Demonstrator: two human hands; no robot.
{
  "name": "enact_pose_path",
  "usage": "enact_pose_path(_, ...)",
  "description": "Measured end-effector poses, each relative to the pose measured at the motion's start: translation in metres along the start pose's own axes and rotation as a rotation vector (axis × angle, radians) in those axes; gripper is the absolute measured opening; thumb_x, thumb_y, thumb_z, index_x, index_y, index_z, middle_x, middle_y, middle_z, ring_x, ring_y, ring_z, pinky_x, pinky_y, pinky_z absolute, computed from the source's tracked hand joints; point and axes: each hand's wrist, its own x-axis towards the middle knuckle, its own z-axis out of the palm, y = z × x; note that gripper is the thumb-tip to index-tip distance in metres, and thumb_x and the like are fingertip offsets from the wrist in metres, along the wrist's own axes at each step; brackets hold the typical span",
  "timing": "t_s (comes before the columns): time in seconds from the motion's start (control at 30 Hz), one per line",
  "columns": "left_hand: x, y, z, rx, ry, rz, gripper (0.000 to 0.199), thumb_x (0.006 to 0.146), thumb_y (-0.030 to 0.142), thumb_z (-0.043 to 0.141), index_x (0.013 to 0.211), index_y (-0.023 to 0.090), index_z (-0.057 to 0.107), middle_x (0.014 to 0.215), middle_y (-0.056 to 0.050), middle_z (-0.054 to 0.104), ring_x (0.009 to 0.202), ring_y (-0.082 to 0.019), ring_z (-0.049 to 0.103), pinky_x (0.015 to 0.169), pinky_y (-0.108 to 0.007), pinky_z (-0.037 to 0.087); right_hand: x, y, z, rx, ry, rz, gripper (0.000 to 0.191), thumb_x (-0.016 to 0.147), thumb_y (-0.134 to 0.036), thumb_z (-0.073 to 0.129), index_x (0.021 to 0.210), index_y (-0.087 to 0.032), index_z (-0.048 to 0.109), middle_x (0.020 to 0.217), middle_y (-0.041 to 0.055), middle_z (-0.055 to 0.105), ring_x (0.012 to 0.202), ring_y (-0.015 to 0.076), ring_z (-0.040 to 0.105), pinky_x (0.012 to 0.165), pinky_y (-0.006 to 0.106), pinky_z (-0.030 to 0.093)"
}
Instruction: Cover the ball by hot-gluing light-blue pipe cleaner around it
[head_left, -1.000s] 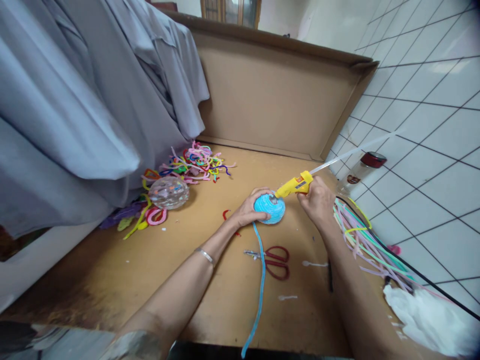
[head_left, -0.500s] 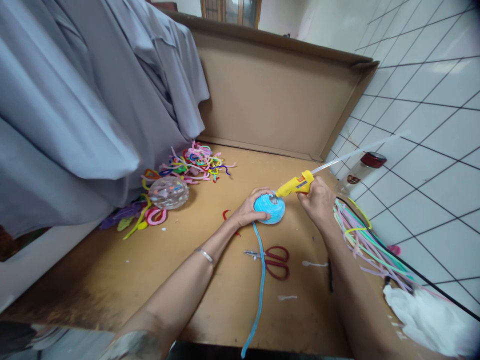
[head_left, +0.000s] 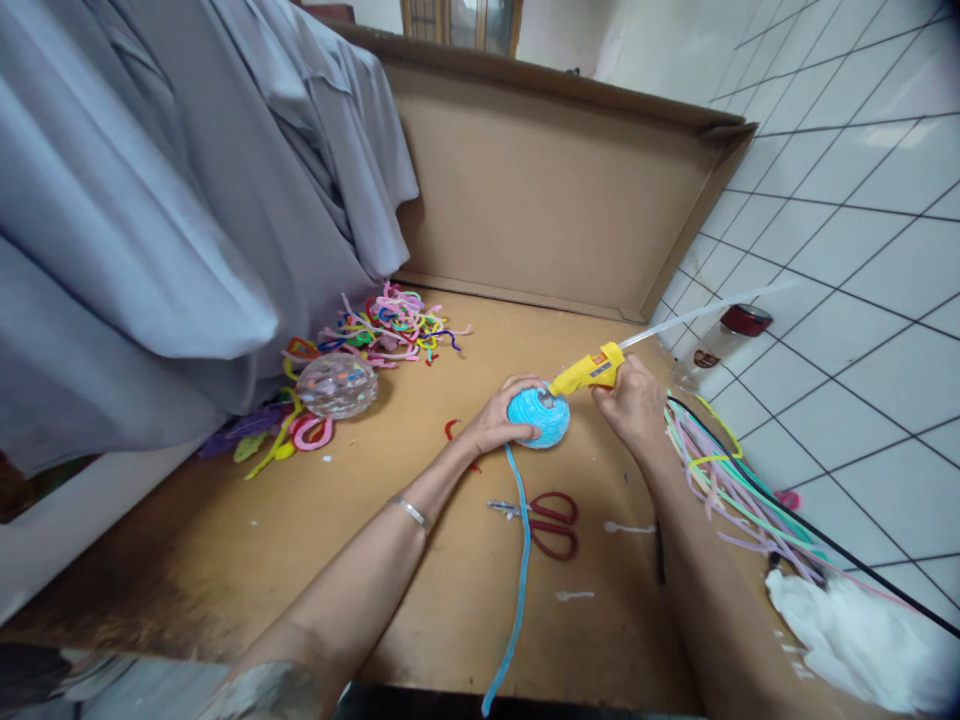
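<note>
My left hand (head_left: 504,418) is closed around the side of a ball wrapped in blue pipe cleaner (head_left: 541,425), thumb across its front. A loose blue strand (head_left: 523,545) hangs from the ball and runs down toward the table's near edge. My right hand (head_left: 632,402) grips a yellow glue gun (head_left: 589,371), its nozzle at the opening in the top of the ball. A clear glue stick (head_left: 675,318) sticks out of the gun's back end. Red-handled scissors (head_left: 555,525) lie on the table below the ball, partly under the strand.
A clear ball (head_left: 337,385) and a heap of colourful pipe cleaners (head_left: 397,325) lie to the left, by a grey cloth (head_left: 187,200). More pipe cleaners (head_left: 720,470), a black cord, a red-lidded jar (head_left: 720,345) and white plastic (head_left: 855,630) line the tiled wall.
My right hand and the glue gun have shifted slightly left and down, and the glue stick's far end is lower. My left hand and the blue ball have stayed in place.
</note>
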Motion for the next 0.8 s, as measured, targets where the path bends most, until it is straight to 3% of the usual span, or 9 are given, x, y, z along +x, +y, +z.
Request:
enact_pose_path(0.2, -0.001, 0.000, 0.001, 0.019, 0.010, -0.023, 0.069, 0.056, 0.034, 0.078, 0.121, 0.021, 0.057, 0.138, -0.011, 0.045, 0.132, -0.032, 0.041, 0.113, -0.047, 0.028, 0.007, 0.013, 0.012, 0.083, -0.030, 0.175, 0.032, 0.071, -0.034, 0.053, 0.093, -0.012, 0.063, 0.089, 0.0124, 0.063, 0.080, 0.0248, 0.057, 0.066, 0.031, 0.040)
enact_pose_path(0.37, -0.002, 0.000, 0.000, 0.019, 0.017, -0.040, 0.068, 0.056, 0.034, 0.078, 0.120, 0.021, 0.057, 0.139, -0.011, 0.045, 0.132, -0.032, 0.041, 0.113, -0.047, 0.027, 0.005, 0.036, 0.038, 0.059, -0.093, 0.298, 0.041, 0.074, -0.042, 0.052, 0.095, -0.010, 0.065, 0.085, 0.0158, 0.065, 0.076, 0.0273, 0.060, 0.065, 0.035, 0.044)
enact_pose_path(0.53, -0.001, 0.001, -0.001, 0.022, 0.022, -0.041, 0.067, 0.056, 0.033, 0.078, 0.119, 0.020, 0.059, 0.136, -0.011, 0.047, 0.129, -0.031, 0.044, 0.112, -0.048, 0.029, -0.008, 0.052, 0.073, 0.005, -0.046, 0.236, 0.032, 0.073, -0.040, 0.055, 0.090, -0.015, 0.067, 0.077, 0.0131, 0.065, 0.071, 0.0266, 0.059, 0.065, 0.038, 0.046)
enact_pose_path(0.6, -0.001, 0.002, -0.001, 0.034, 0.025, -0.036, 0.066, 0.056, 0.032, 0.078, 0.119, 0.020, 0.059, 0.134, -0.011, 0.048, 0.129, -0.031, 0.045, 0.112, -0.048, 0.030, -0.014, 0.054, 0.081, -0.009, -0.094, 0.248, 0.033, 0.073, -0.039, 0.055, 0.091, -0.014, 0.067, 0.080, 0.0148, 0.065, 0.073, 0.0276, 0.061, 0.066, 0.039, 0.047)
enact_pose_path(0.7, -0.001, 0.004, -0.001, 0.058, 0.025, -0.025, 0.066, 0.057, 0.031, 0.078, 0.118, 0.019, 0.060, 0.133, -0.011, 0.049, 0.129, -0.031, 0.045, 0.112, -0.048, 0.031, -0.017, 0.053, 0.080, -0.079, -0.212, 0.259, 0.034, 0.076, -0.039, 0.056, 0.091, -0.011, 0.068, 0.087, 0.0213, 0.065, 0.080, 0.0313, 0.063, 0.068, 0.042, 0.047)
enact_pose_path(0.8, -0.001, 0.004, 0.000, 0.065, 0.032, -0.023, 0.065, 0.057, 0.031, 0.078, 0.119, 0.019, 0.060, 0.134, -0.011, 0.049, 0.129, -0.031, 0.045, 0.112, -0.049, 0.031, -0.015, 0.042, 0.064, -0.197, -0.248, 0.228, 0.036, 0.079, -0.041, 0.056, 0.089, -0.008, 0.069, 0.093, 0.0268, 0.064, 0.091, 0.0370, 0.061, 0.074, 0.048, 0.045)
